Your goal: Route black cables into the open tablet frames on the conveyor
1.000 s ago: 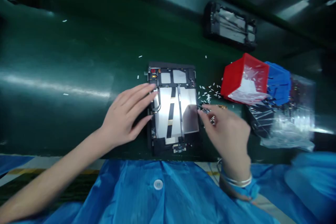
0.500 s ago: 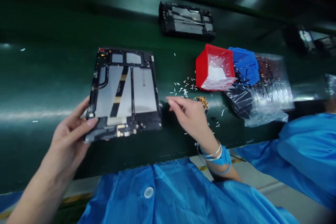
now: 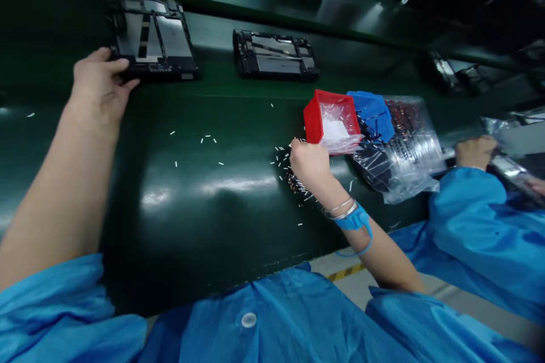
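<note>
My left hand (image 3: 99, 86) is stretched far out to the upper left and grips the near edge of an opened tablet body (image 3: 153, 37), which lies on the dark green belt (image 3: 191, 193). My right hand (image 3: 310, 164) is curled, fingers down, over a small heap of tiny brown and white parts (image 3: 293, 181) just left of a red bin (image 3: 330, 119). What its fingers hold is hidden. A blue strap and bangles sit on that wrist.
A second opened tablet body (image 3: 275, 57) lies further right on the belt. Blue bins (image 3: 374, 113) and clear plastic bags (image 3: 404, 153) sit beside the red bin. A co-worker's hand (image 3: 474, 151) in a blue sleeve works at the right edge. White scraps litter the belt.
My left hand has carried the tablet body from in front of me up and away to the far left. My right hand has dropped onto the heap of small parts by the red bin.
</note>
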`<action>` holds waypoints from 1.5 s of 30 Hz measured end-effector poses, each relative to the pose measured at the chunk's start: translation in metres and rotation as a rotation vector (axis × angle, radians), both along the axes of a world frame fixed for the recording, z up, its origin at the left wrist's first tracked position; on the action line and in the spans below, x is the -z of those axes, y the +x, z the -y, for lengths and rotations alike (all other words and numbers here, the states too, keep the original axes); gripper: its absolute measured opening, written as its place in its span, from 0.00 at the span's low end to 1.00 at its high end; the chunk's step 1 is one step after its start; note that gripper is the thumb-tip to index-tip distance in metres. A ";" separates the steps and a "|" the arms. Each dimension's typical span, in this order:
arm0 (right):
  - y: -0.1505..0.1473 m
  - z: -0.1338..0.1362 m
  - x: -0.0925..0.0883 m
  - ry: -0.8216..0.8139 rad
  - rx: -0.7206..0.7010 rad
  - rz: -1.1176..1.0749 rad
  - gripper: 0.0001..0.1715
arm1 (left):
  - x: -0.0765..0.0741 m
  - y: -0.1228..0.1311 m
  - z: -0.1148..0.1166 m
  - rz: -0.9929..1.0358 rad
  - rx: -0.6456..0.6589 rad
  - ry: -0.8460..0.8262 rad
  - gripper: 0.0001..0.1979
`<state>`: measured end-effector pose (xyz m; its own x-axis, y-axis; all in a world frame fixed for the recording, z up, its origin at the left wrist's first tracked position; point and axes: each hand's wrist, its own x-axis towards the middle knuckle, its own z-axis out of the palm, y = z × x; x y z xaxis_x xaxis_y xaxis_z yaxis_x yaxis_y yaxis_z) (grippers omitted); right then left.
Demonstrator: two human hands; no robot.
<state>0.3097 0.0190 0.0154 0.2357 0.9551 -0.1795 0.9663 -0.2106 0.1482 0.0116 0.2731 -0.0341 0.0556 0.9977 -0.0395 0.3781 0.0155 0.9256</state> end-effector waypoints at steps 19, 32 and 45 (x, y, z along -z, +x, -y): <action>-0.027 0.052 0.003 0.851 -0.588 -0.375 0.06 | -0.048 0.116 0.223 0.457 0.723 -0.603 0.02; 0.004 0.045 -0.010 0.909 -0.347 -0.335 0.06 | -0.038 0.120 0.228 0.494 0.683 -0.552 0.05; -0.018 0.043 0.005 0.791 -0.441 -0.490 0.06 | -0.028 0.120 0.230 0.574 0.678 -0.668 0.21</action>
<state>0.2917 -0.0242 0.0104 -0.0943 0.8257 0.5562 0.8985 0.3112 -0.3097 0.1311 0.0434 -0.0057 0.7637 0.5414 -0.3515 0.0156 0.5289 0.8485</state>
